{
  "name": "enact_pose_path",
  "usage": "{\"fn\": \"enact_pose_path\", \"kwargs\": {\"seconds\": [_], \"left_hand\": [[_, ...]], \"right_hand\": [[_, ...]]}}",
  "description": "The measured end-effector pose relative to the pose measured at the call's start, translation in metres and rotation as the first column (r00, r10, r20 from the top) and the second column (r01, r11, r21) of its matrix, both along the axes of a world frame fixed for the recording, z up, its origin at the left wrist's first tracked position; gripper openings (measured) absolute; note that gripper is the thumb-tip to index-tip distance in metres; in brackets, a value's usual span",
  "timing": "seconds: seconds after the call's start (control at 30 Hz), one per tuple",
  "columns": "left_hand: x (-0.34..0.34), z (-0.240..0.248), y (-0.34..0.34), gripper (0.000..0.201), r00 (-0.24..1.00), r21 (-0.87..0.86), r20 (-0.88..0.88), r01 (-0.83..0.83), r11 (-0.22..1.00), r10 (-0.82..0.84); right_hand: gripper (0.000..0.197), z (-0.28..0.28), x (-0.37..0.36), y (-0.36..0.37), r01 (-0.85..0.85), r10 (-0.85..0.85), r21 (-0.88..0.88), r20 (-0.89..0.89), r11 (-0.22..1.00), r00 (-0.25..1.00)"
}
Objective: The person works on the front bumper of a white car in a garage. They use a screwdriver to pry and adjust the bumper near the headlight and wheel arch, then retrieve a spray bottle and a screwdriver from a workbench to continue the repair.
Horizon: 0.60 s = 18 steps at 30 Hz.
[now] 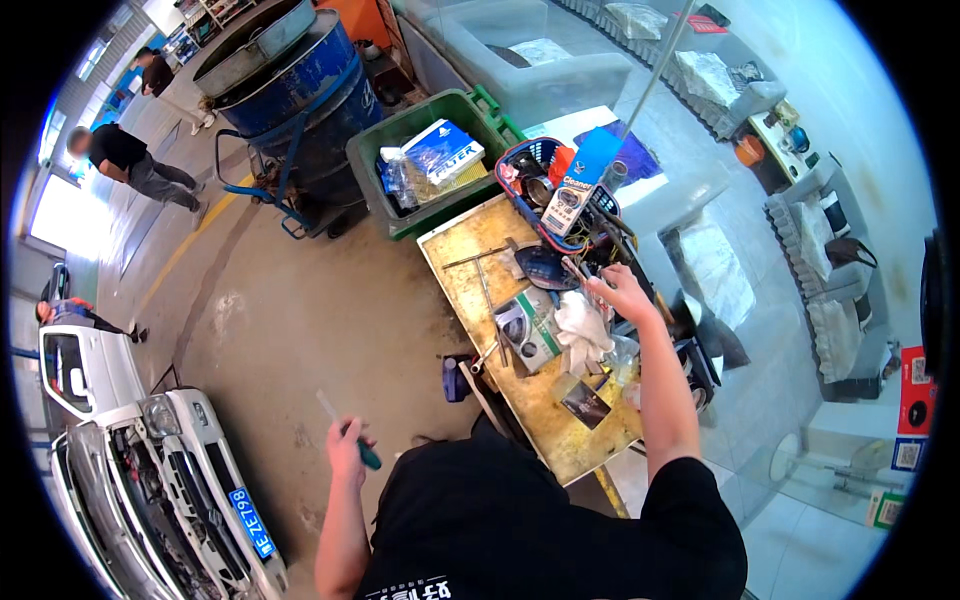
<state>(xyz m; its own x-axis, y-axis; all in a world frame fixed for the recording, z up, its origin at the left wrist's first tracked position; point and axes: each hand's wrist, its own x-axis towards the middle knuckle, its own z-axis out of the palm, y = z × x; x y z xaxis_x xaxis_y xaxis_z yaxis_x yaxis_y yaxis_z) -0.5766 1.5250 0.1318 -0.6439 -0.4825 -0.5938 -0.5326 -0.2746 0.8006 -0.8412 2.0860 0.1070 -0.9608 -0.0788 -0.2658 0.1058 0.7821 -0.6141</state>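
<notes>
My left hand (pixel 347 455) is out over the floor at the left, its fingers wrapped round the dark green handle of a screwdriver (pixel 370 457); a pale, thin blade points up and away. Over the cluttered yellow worktable, my right hand (pixel 624 294) has its fingers closed near a slim reddish, light-tipped object (pixel 573 268) that I cannot make out. Just below that hand lie crumpled white gloves or cloth (pixel 582 328). A dark rounded pan-like piece (pixel 545 267) is beside the fingers, and a green-and-white box (pixel 529 328) lies nearer me.
A blue basket (pixel 510 165) of bottles and parts stands at the table's far end, with a green bin (pixel 375 150) beyond. A T-shaped tool (pixel 485 280) and a wrench (pixel 483 360) lie at the table's left edge. A white vehicle (pixel 150 480) with its front exposed stands left; people are farther back.
</notes>
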Motion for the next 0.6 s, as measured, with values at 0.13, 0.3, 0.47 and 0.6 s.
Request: {"fn": "enact_pose_path", "kwargs": {"seconds": [0.13, 0.3, 0.47, 0.6], "left_hand": [[-0.101, 0.061, 0.107, 0.037, 0.872, 0.079, -0.125, 0.485, 0.871, -0.474], [-0.162, 0.091, 0.215, 0.042, 0.711, 0.221, -0.332, 0.698, 0.681, -0.620], [-0.151, 0.077, 0.199, 0.024, 0.836, 0.415, -0.206, 0.545, 0.729, -0.508], [-0.123, 0.049, 0.139, 0.019, 0.905, 0.508, -0.149, 0.417, 0.754, -0.400]], "right_hand": [[0.090, 0.084, 0.057, -0.048, -0.044, 0.030, -0.372, -0.044, 0.927, 0.999], [0.116, 0.120, 0.113, -0.112, -0.209, 0.119, -0.611, -0.184, 0.764, 0.976], [0.115, 0.134, 0.144, -0.178, -0.268, 0.199, -0.582, -0.182, 0.768, 0.963], [0.104, 0.136, 0.152, -0.237, -0.360, 0.336, -0.554, -0.150, 0.750, 0.930]]}}
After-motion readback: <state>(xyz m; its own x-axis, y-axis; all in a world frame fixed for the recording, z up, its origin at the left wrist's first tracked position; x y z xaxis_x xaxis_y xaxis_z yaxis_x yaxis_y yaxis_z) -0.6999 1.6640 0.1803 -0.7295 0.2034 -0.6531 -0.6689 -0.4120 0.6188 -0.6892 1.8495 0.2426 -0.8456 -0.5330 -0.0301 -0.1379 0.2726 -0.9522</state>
